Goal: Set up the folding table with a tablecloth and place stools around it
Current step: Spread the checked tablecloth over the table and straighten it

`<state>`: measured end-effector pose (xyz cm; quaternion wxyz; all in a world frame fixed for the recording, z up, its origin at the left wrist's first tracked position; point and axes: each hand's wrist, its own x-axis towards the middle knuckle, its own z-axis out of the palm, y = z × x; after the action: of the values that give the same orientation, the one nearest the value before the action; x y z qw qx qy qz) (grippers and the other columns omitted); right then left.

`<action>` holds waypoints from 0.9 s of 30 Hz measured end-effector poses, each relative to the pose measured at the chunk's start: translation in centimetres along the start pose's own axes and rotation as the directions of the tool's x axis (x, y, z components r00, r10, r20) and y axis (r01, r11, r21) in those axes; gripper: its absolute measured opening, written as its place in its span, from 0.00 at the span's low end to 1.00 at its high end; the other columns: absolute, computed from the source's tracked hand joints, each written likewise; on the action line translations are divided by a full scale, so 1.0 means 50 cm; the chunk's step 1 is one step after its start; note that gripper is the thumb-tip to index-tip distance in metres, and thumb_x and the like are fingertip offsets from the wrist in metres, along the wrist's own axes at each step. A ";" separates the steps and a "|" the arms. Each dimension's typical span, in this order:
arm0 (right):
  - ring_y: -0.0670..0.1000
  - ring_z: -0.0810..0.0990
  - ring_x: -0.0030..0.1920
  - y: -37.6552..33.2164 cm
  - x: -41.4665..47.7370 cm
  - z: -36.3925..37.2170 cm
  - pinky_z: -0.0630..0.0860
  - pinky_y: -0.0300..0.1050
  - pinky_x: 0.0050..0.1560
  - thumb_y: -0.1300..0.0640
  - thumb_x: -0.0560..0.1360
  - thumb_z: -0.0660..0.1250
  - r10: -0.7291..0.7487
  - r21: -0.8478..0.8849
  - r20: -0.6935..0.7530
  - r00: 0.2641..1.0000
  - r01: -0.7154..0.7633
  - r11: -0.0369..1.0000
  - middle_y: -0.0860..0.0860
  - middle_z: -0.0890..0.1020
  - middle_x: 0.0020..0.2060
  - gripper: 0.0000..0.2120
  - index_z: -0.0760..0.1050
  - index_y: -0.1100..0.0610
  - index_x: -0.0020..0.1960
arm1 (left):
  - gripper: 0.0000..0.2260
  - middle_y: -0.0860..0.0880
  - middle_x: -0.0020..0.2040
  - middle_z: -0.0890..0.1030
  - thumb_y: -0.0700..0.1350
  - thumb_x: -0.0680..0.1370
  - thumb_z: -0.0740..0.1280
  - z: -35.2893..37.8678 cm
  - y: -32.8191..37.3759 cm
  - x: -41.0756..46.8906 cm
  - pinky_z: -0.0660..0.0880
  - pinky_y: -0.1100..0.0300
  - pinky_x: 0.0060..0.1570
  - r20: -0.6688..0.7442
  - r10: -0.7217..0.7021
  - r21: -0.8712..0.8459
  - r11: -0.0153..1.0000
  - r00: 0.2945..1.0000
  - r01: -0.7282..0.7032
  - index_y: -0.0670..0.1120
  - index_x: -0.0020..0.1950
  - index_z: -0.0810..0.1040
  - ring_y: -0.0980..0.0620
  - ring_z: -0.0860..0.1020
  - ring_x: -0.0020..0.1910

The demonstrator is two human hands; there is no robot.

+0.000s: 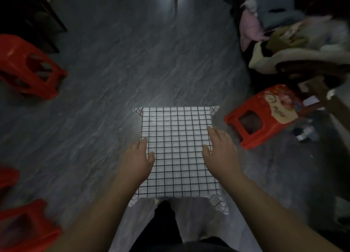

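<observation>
Where the cloth meets the left edge, the left hand point(139, 157) is laid flat, with the fingers nearly straight and the thumb resting on the top; nothing is gripped. The right hand point(220, 147) is placed likewise at the right edge, spread and relaxed. It touches the checked tablecloth point(178, 134) but is curled round nothing. The bench itself is hidden beneath the tablecloth, which is draped over the whole top. Loose corners hang at the far side and at the near side, close to the person's legs point(166, 219).

The step in hand is judged to be the smoothing and squaring of the cloth. It would be done well if both palms were swept outward from the middle, so that wrinkles are pushed off the edges and not gathered. The grid lines can be kept parallel to the edges as a check on alignment, and the overhang should be evened from side to side. The near right corner appears to hang lower than the others, though blur makes this uncertain.

Further out, red plastic stools are seen on the grey floor point(113, 72). The right stool point(265, 117) is near the right edge, and the far-left stool point(30, 66) is well apart. Two near-left stools point(24, 227) are blurred. Their placing round the bench is judged largely undone. A heap of clothes point(284, 24) is piled at the far right.
</observation>
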<state>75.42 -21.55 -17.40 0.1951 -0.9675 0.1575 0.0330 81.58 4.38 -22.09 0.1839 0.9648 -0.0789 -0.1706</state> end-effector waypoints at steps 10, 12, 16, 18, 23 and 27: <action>0.55 0.58 0.77 0.140 -0.261 -0.146 0.61 0.57 0.74 0.46 0.78 0.60 -0.089 0.052 -0.039 0.995 0.091 0.995 0.52 0.63 0.77 0.29 0.60 0.49 0.78 | 0.26 0.43 0.74 0.70 0.54 0.81 0.60 -0.009 0.200 -0.249 0.64 0.46 0.73 -0.223 0.055 0.097 0.995 0.973 -0.034 0.46 0.77 0.65 0.43 0.66 0.73; 0.55 0.57 0.77 0.188 -0.320 -0.173 0.60 0.56 0.75 0.46 0.78 0.60 -0.104 0.069 -0.043 0.994 0.107 0.992 0.51 0.63 0.77 0.30 0.59 0.49 0.78 | 0.26 0.44 0.75 0.68 0.54 0.81 0.61 0.005 0.246 -0.316 0.62 0.46 0.74 -0.245 0.034 0.085 0.996 0.969 -0.014 0.47 0.78 0.64 0.43 0.64 0.75; 0.54 0.56 0.78 0.247 -0.410 -0.226 0.57 0.53 0.75 0.47 0.79 0.61 -0.138 0.112 -0.064 0.988 0.144 0.983 0.51 0.63 0.77 0.29 0.59 0.51 0.78 | 0.26 0.45 0.76 0.68 0.54 0.81 0.61 0.005 0.324 -0.441 0.59 0.48 0.75 -0.294 0.003 0.045 0.999 0.956 0.011 0.47 0.78 0.64 0.44 0.63 0.76; 0.53 0.55 0.78 0.252 -0.442 -0.253 0.56 0.53 0.75 0.46 0.79 0.60 -0.170 0.118 -0.066 0.983 0.177 0.977 0.50 0.62 0.77 0.29 0.59 0.51 0.78 | 0.26 0.45 0.77 0.67 0.53 0.81 0.61 -0.004 0.355 -0.498 0.56 0.50 0.76 -0.309 -0.010 0.050 0.998 0.951 0.027 0.46 0.78 0.64 0.45 0.62 0.76; 0.54 0.57 0.77 0.238 -0.506 -0.298 0.59 0.56 0.76 0.46 0.79 0.59 -0.251 0.122 -0.096 0.963 0.262 0.957 0.52 0.64 0.76 0.29 0.60 0.52 0.78 | 0.26 0.44 0.76 0.68 0.52 0.82 0.62 -0.031 0.391 -0.626 0.55 0.52 0.76 -0.339 -0.003 0.109 0.993 0.941 0.043 0.45 0.78 0.64 0.45 0.64 0.75; 0.55 0.57 0.77 0.230 -0.555 -0.307 0.58 0.58 0.76 0.44 0.78 0.56 -0.304 0.104 -0.128 0.944 0.318 0.942 0.52 0.64 0.77 0.30 0.58 0.51 0.78 | 0.27 0.44 0.76 0.68 0.54 0.81 0.60 -0.033 0.382 -0.687 0.55 0.50 0.77 -0.344 0.000 0.141 0.989 0.939 0.052 0.46 0.78 0.64 0.43 0.63 0.76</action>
<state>45.49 -29.44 -3.98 0.2484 -0.9666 0.0149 -0.0616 48.51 -5.27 -3.03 0.1205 0.9917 -0.0453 0.0039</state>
